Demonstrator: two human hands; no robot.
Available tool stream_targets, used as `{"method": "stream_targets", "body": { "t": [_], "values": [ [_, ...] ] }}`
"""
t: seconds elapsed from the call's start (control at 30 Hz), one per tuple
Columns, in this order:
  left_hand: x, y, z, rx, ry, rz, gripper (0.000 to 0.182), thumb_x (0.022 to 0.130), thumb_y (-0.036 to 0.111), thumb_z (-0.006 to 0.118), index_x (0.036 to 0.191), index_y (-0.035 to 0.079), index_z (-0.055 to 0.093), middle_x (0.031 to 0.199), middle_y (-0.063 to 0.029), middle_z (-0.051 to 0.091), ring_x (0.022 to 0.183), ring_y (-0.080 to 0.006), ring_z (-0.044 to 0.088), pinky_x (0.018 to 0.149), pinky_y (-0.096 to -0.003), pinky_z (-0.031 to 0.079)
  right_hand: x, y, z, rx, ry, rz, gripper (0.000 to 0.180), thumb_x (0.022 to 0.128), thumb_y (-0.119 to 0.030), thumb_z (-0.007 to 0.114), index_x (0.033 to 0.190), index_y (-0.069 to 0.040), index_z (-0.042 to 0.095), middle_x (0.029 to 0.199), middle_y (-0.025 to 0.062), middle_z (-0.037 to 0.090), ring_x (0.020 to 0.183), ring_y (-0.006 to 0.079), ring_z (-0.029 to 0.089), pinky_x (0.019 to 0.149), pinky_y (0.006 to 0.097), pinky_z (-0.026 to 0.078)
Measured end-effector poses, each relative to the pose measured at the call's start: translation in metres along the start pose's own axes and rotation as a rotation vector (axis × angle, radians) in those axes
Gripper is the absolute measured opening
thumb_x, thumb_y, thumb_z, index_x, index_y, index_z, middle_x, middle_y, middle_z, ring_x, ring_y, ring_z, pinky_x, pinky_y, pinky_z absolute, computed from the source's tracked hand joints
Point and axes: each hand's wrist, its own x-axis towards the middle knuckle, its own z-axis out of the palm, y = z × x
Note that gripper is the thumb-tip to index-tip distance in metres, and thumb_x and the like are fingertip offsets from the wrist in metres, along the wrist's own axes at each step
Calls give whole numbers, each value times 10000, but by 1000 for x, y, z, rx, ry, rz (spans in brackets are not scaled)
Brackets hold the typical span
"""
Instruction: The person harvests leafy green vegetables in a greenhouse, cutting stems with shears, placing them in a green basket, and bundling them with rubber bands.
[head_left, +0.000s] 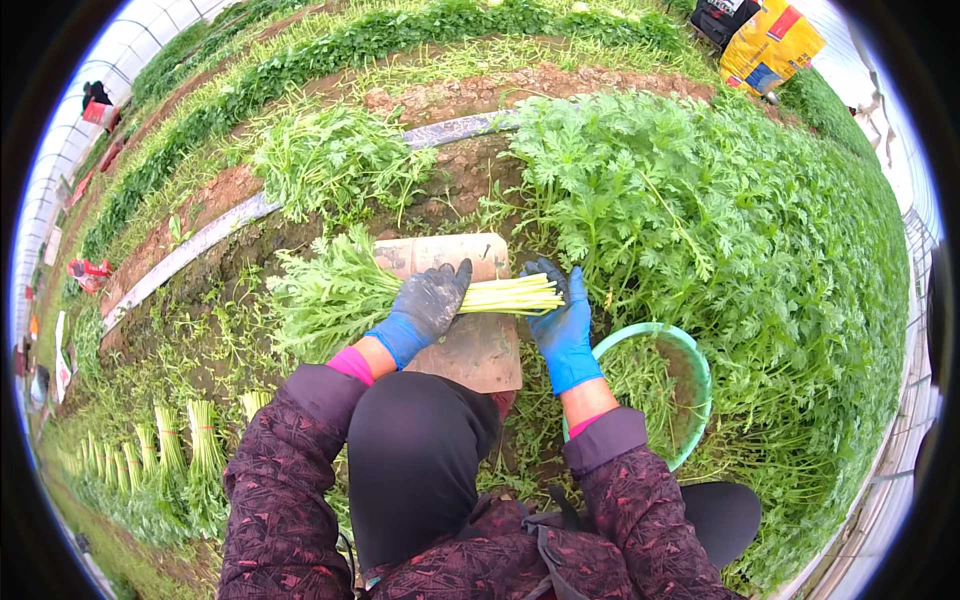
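Note:
My left hand (431, 304), in a blue glove with a soiled dark palm coating, is closed around a bunch of leafy green stems (499, 295). The bunch lies across my front, leaves to the left and pale cut ends to the right. Beside those ends is my right hand (559, 322), gloved alike, its fingers upright and partly spread at the stem tips; whether it grips them I cannot tell. Under the bunch is a worn, pale board (480, 352) with a curved surface, near my knee. A green round tub (701, 375) with loose greens stands right of my right hand.
Dense leafy plants (720, 225) grow on the right. A cut heap of greens (337, 161) lies beyond the board, near a pale strip (195, 247). Tied bunches (169, 442) stand at lower left. A yellow bag (772, 45) is at upper right.

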Motion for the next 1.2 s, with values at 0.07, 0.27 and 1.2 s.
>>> {"method": "stream_targets", "body": {
  "t": [0.07,0.27,1.2],
  "values": [
    [3,3,14,6,-12,6,889,797,498,622,1464,48,243,1283,-220,494,1216,-364,472,921,-470,429,11,9,-14,-32,89,24,563,974,-513,402,1210,-31,570,1222,127,594,1115,269,554,985,422,429],
    [-3,10,39,-18,-5,29,1161,714,734,579,1515,71,63,1496,-238,274,1417,-380,208,1130,-535,159,11,21,-46,-47,120,79,495,966,-502,446,1167,-75,597,1142,79,637,1059,244,589,933,420,463],
    [8,31,64,-212,161,-54,940,797,650,536,1519,182,158,1530,-206,228,1443,-389,112,1142,-574,58,48,23,-48,-769,146,-110,429,857,-85,678,1240,24,516,1120,101,600,957,163,580,838,284,480]
  ]
}}
